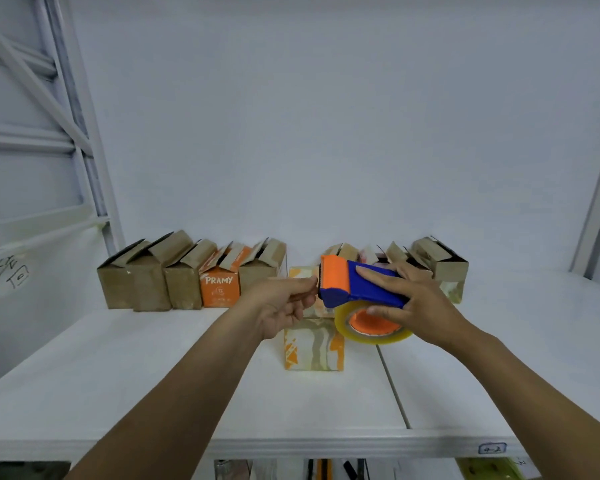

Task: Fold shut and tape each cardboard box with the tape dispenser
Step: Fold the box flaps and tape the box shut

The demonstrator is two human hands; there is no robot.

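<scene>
My right hand (416,303) grips a blue and orange tape dispenser (354,282) with a clear tape roll (371,330), held above an orange-and-white patterned cardboard box (314,344) in the middle of the white table. At the dispenser's orange front end, my left hand (284,303) pinches with thumb and fingers; the tape end itself is too thin to make out. The box's top is mostly hidden behind my hands.
A row of open-flapped boxes stands along the back: brown boxes (146,282) and an orange PRAMY box (220,285) at left, more brown boxes (444,265) at right. The table's front edge (326,445) is near me. A metal rack (66,116) rises at left.
</scene>
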